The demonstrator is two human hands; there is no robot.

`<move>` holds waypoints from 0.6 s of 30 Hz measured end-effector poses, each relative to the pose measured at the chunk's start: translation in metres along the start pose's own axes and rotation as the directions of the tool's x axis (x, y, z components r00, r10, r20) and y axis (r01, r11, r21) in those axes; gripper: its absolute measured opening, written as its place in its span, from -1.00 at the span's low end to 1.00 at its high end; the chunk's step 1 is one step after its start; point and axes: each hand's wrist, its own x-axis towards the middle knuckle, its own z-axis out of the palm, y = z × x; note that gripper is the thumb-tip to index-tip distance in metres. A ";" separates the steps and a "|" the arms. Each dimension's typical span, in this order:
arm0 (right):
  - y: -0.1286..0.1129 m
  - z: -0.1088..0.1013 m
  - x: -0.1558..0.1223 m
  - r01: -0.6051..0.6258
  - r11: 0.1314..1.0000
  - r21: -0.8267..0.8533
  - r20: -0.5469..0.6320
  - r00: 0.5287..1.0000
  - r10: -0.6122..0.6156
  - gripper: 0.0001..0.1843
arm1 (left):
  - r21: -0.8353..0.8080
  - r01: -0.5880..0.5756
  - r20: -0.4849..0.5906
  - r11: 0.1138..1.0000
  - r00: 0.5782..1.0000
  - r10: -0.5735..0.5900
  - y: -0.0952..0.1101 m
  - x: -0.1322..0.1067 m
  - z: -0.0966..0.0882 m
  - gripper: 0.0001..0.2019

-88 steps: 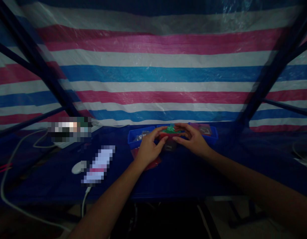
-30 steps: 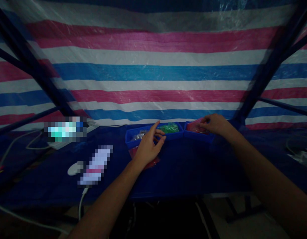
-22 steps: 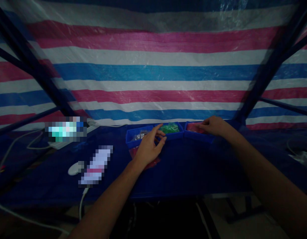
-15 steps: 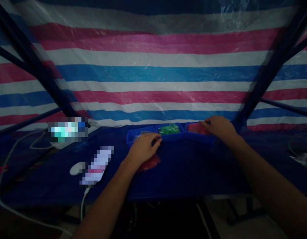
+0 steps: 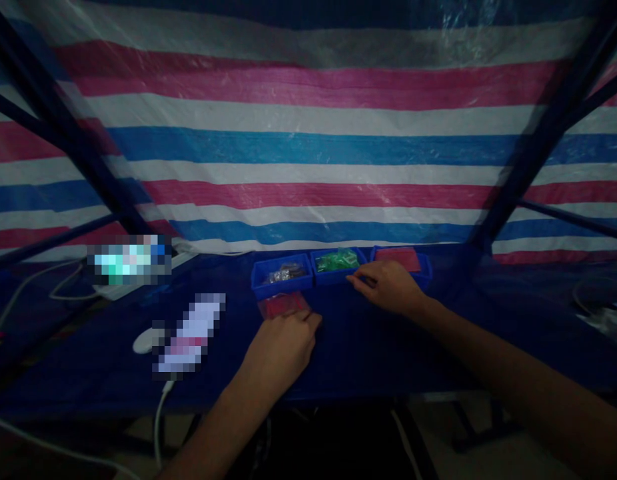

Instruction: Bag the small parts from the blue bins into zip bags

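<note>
My left hand point(image 5: 283, 347) is closed at the near edge of a clear plastic bag with red contents point(image 5: 282, 304), its fingertips curled down over it. My right hand point(image 5: 388, 285) hovers before the middle and right trays, thumb and forefinger together; whatever may be between them is too small and dark to make out. Three blue trays stand in a row: the left tray point(image 5: 258, 288) has small shiny clear packets point(image 5: 287, 272), the middle tray point(image 5: 333, 275) has green packets point(image 5: 338, 260), and the right tray point(image 5: 425, 267) has flat red pieces point(image 5: 401, 258), partly behind my right hand.
A phone point(image 5: 192, 333) with a blurred screen lies on the blue table point(image 5: 368, 360) at left, cable attached, beside a white round object point(image 5: 147, 340). Behind it, a power strip point(image 5: 123, 287) carries a blurred lit device. Blue frame bars point(image 5: 523, 140) and striped sheeting point(image 5: 308, 147) enclose the back.
My right hand has left the right tray, moving left and nearer. My left hand has drawn back from the left tray, and the red bag now shows beyond its fingers.
</note>
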 end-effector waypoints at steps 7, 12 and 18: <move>-0.013 0.003 -0.003 0.211 0.926 0.313 -0.030 0.977 -0.213 -0.64 | 0.103 -0.061 -0.097 0.993 0.993 0.071 0.004 0.017 -0.009 -0.72; -0.018 0.003 -0.003 0.182 0.820 0.542 -0.083 0.983 -0.163 -0.56 | -0.169 -0.177 -0.246 0.970 0.960 0.133 0.002 0.051 -0.024 -0.66; -0.013 0.013 -0.001 -0.084 0.571 0.816 0.008 0.991 0.135 -0.73 | -0.452 -0.219 -0.260 0.865 0.960 0.107 -0.001 0.084 -0.029 -0.69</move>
